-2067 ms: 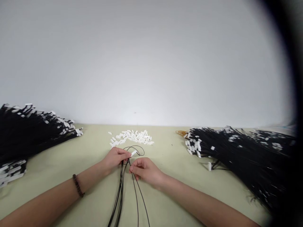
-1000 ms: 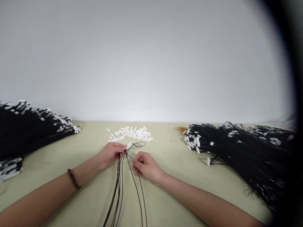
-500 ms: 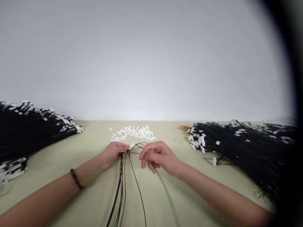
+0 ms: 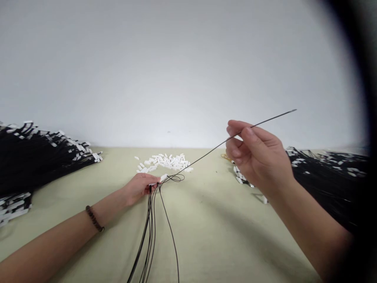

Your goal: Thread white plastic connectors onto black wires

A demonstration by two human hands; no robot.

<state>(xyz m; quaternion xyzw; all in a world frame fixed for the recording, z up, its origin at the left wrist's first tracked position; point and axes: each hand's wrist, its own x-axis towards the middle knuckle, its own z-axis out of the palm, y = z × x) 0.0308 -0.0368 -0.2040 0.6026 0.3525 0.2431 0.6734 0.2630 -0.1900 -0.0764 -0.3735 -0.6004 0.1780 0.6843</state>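
My left hand (image 4: 138,188) pinches a small white connector (image 4: 163,178), with thin black wires (image 4: 150,220) hanging from it toward the front edge. A small loop of wire sticks out just right of the connector. Raised at the right, my right hand (image 4: 256,153) has one black wire (image 4: 209,152) between thumb and fingers. That wire runs taut and slanting from the connector up to the hand, and its loose end points up and right beyond it. A dark beaded bracelet (image 4: 94,218) is on my left wrist.
Beyond my left hand lies a pile of small white connectors (image 4: 167,162). Bundles of black wires with white ends lie at the left (image 4: 35,165) and the right (image 4: 324,184). An orange-yellow loop (image 4: 226,157) lies at the back right. A pale wall (image 4: 176,78) rises behind the table.
My right hand has moved up and right from beside the connector, pulling one wire out straight. My left hand stays nearly in place, holding the connector.
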